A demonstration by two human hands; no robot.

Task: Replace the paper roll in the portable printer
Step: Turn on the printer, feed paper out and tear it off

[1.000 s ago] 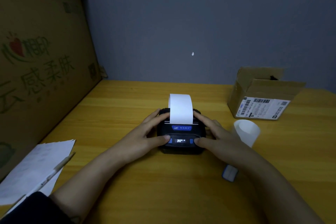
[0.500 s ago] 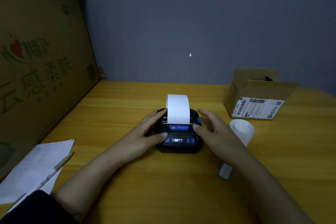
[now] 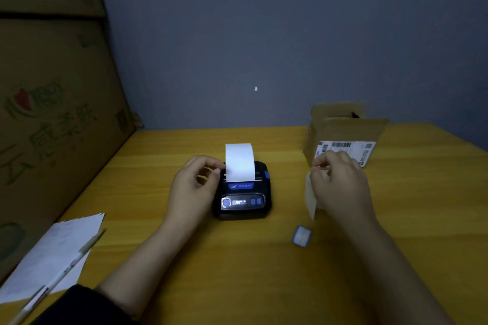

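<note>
The portable printer point(image 3: 242, 192) is sat mid-surface point(image 3: 237, 272) with its lid shut, and a strip of white paper point(image 3: 239, 162) is curled up out of the slot. The left hand point(image 3: 194, 185) is rested against the printer's left side, fingers loosely curled, thumb tip right by the paper edge. Off to the right, a thin pale piece of paper point(image 3: 310, 196) is pinched by the right hand point(image 3: 339, 185), near the cardboard box point(image 3: 343, 132).
</note>
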